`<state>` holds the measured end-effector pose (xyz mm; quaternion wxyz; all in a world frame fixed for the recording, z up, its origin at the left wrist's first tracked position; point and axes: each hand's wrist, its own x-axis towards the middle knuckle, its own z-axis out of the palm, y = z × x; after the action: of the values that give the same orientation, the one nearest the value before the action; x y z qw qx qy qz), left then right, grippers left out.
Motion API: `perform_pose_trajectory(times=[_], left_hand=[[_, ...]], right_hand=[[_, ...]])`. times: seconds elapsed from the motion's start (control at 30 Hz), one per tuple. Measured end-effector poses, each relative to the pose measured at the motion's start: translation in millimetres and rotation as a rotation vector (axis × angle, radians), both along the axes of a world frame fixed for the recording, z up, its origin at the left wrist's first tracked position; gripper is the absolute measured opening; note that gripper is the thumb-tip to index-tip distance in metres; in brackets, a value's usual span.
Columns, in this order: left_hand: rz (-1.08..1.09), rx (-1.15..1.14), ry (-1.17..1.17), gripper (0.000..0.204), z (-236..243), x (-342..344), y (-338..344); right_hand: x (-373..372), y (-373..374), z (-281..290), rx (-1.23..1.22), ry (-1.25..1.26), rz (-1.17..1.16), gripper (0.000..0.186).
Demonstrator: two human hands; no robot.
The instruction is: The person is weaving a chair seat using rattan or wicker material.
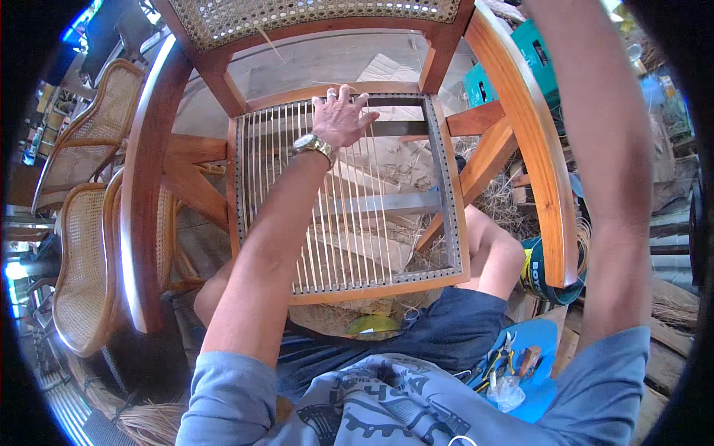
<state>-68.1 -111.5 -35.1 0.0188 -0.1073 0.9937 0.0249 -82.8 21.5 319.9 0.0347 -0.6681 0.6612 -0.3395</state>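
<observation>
A wooden armchair's seat frame (pixel 372 288), with a row of small holes along its edges, lies before me. Pale cane strands (pixel 327 223) run from near to far across its left and middle part; the right part has no strands. My left hand (pixel 341 119) rests palm down on the far rail, fingers spread over the holes and strand ends. A watch is on that wrist. My right forearm (pixel 613 171) reaches up past the right armrest (pixel 532 141), and its hand is out of the picture. The chair's backrest (pixel 312 18) has woven cane.
Other cane chairs (pixel 85 260) stand at the left. On the right are a green crate (pixel 535 59), a dark green bucket (pixel 537 271) and cane scraps. Pliers (pixel 508 353) lie on a blue surface (pixel 535 375) beside my lap. Flattened cardboard (pixel 390 70) covers some floor.
</observation>
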Motion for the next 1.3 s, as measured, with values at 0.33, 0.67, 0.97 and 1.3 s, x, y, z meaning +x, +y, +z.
perform_pose_trajectory(times=[0.33,0.67,0.97,1.3], left_hand=[[-0.066,0.029,0.09,0.056,1,-10,9],[-0.051,-0.011,0.151,0.055,-12,-9,8],[-0.042,0.013,0.244,0.054,-19,-9,8],[-0.034,0.061,0.197,0.058,-20,-6,6]], right_hand=[[-153,-13,-202,1.038,0.34,-0.313,0.08],[-136,-44,-314,0.83,-0.095,-0.47,0.052],[-147,-47,-363,0.402,-0.318,-0.773,0.03],[-144,-40,-344,0.278,-1.039,-0.771,0.015]])
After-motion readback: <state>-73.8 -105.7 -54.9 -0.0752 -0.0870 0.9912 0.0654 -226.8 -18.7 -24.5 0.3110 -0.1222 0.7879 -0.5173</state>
